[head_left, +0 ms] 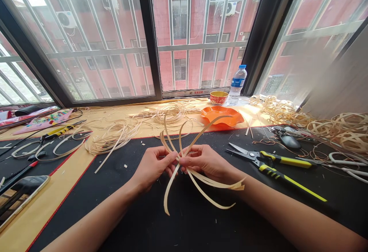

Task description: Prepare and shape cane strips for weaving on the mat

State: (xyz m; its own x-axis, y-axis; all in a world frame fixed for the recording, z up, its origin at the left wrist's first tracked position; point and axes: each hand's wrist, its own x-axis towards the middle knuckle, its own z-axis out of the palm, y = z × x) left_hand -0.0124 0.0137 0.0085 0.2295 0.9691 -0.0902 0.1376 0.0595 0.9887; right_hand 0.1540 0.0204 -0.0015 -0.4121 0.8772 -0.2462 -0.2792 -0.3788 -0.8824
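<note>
Left hand (153, 169) and right hand (207, 162) pinch crossed cane strips (173, 189) tightly above the black mat (143, 221), shears (266, 164) just to the right.

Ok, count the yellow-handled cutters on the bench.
2: one pair of cutters lies open right of the right hand, the other pair at far left. The cane coils could hide more.

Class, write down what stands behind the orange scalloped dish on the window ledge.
Behind the orange dish stand a small red bowl and a plastic water bottle, by the window. The dish's rim hides the bowl's base, so that cannot be seen.
</note>
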